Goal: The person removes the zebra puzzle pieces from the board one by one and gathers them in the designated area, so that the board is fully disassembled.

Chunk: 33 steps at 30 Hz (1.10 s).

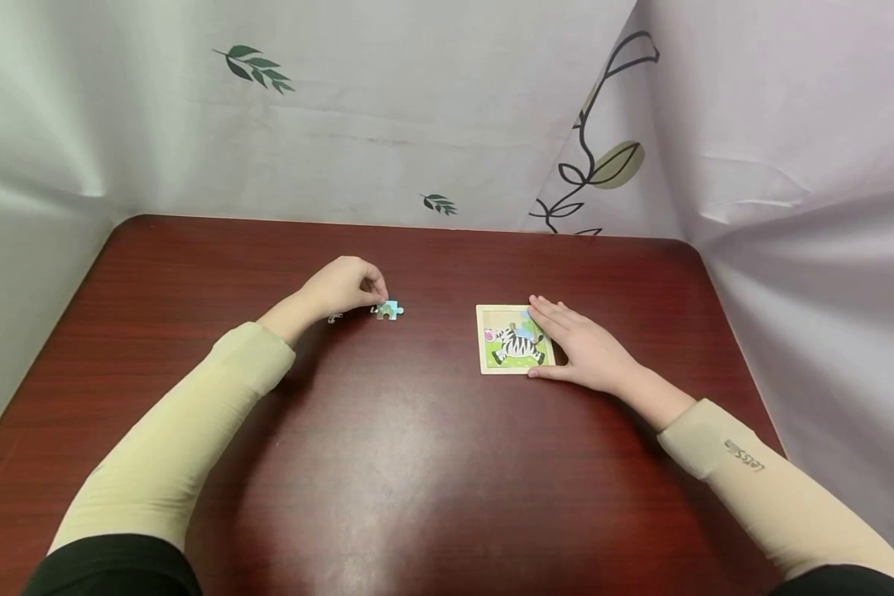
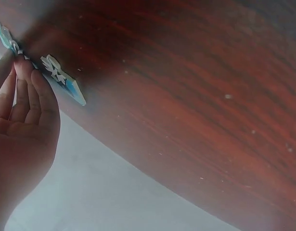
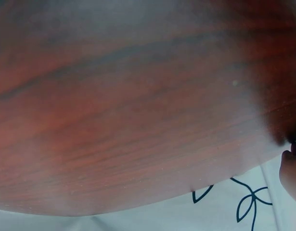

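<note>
My left hand [image 1: 348,284] reaches down to the table, its thumb and fingertips pinching at a blue-and-green jigsaw piece [image 1: 391,310]. In the left wrist view the bent fingers [image 2: 23,94] meet at that piece's edge. Another jigsaw piece [image 2: 63,81], blue with black and white marks, lies close beside them. My right hand [image 1: 587,348] rests at the right side of a small framed puzzle [image 1: 497,370] that pictures a zebra on green. Its straight fingers lie over the upper right corner, while the thumb touches the lower edge. Only a sliver of this hand [image 3: 292,175] shows in the right wrist view.
The dark red-brown wooden table [image 1: 387,463] has rounded far corners. Behind it and along both sides hangs a pale curtain [image 1: 387,124] printed with leaves. The two pieces lie left of the framed puzzle, with bare tabletop between.
</note>
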### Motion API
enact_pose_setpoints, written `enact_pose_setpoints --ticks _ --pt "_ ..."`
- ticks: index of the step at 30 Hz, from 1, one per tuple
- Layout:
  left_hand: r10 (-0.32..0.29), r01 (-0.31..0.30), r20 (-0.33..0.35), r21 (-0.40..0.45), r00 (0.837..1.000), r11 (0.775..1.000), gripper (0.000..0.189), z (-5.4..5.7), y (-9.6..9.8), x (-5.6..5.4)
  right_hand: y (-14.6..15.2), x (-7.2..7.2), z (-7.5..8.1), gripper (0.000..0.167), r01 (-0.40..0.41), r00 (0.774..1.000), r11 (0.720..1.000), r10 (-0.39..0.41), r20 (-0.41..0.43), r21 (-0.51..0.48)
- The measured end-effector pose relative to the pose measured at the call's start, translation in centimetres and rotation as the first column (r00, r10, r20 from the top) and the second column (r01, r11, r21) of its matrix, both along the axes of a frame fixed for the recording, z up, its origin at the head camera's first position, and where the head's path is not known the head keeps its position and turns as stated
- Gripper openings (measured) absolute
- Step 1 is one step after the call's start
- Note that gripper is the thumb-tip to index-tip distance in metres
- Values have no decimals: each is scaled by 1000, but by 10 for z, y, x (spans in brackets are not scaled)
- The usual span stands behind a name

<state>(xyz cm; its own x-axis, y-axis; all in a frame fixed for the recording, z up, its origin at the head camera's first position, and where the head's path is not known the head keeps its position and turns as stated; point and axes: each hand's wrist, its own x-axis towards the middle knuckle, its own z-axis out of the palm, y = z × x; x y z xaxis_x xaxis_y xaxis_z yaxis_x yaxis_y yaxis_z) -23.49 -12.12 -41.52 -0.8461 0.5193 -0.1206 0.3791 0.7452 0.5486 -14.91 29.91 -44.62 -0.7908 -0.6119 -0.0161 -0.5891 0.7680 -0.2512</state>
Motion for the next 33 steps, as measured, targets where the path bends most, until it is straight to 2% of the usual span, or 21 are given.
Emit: enact_pose_setpoints --ticks 12,23,28,33 --pt "10 -10 1 31 1000 999 7 -1 -3 4 -1 1 1 105 12 1000 1000 -13 26 21" --pt "8 -8 0 31 1000 999 7 -1 -4 0 -1 0 0 106 16 999 1000 -17 29 20" --pt "-12 12 -16 26 1000 1000 6 1 5 -2 -1 1 1 106 20 999 1000 -20 34 16" --pt "-36 36 -22 31 999 999 6 7 26 -3 -1 2 2 105 14 1000 1000 -14 16 12"
